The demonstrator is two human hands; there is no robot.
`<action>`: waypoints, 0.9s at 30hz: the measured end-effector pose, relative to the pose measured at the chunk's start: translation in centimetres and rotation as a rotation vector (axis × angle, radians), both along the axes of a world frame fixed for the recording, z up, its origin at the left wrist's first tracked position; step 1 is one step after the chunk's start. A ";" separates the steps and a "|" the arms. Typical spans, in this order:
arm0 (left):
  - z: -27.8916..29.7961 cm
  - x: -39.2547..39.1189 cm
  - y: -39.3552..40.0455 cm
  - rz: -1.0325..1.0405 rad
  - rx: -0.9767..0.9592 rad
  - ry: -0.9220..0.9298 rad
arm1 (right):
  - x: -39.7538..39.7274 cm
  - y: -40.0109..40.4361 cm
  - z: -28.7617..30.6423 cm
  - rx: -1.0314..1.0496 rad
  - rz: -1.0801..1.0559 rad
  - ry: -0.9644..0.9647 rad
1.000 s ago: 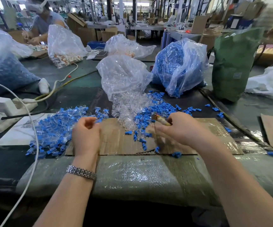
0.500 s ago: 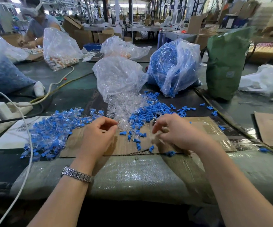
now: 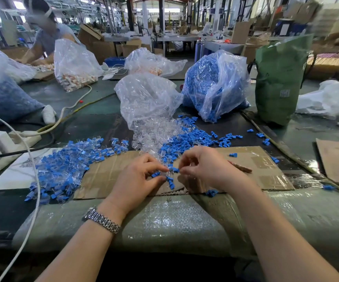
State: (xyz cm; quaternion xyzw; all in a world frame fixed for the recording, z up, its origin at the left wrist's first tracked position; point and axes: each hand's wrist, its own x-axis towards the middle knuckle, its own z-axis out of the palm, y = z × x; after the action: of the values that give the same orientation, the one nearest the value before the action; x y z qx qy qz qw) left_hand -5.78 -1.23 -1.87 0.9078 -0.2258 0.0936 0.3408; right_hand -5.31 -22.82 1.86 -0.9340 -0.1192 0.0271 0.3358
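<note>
Fingers [image 3: 160, 168] of the left hand [image 3: 138, 180] and of the right hand [image 3: 207, 169] were found curled and drawn narrow, tip to tip, with a blue plug [image 3: 175, 170] pinched between them just above the cardboard sheet [image 3: 107, 178]. Whether a clear shell was also held there could not be told; the parts were too small. A few more plugs were noted lying under the fingertips. A brown stick [image 3: 241, 168] was seen on the cardboard, beside the right wrist.

Progress, as judged: a sizeable assembled pile [image 3: 63, 165] of blue-in-clear units was recorded to the left, spilling off the cardboard onto the bench [image 3: 95, 127]. Stock left to work: loose blue plugs [image 3: 191, 138] and clear shells [image 3: 152, 135] heaped just beyond the hands, the shells spilling from a clear bag [image 3: 144, 98]. A blue bag [image 3: 215, 84] behind was seen largely full. The work was therefore judged well started but far from done; the unit in hand was not yet joined.
</note>
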 end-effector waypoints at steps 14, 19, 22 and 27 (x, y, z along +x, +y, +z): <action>-0.2 0.4 -0.3 0.019 0.040 -0.038 | 1.1 2.1 -2.5 0.407 -0.205 -0.287; 0.1 0.6 -0.8 0.060 0.006 -0.021 | 1.0 1.6 -2.5 0.409 -0.219 -0.293; 0.2 0.7 -0.7 0.074 -0.052 0.010 | 0.9 1.3 -2.3 0.442 -0.239 -0.263; 1.2 1.2 -0.2 0.049 -0.199 0.142 | 0.8 1.3 -2.2 0.421 -0.232 -0.236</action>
State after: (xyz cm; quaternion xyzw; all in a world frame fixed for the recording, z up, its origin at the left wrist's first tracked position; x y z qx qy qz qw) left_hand -4.58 -1.40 -0.71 0.8791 -0.1684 0.0592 0.4420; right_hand -4.54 -21.47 -0.38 -0.8476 -0.0525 -0.1462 0.5075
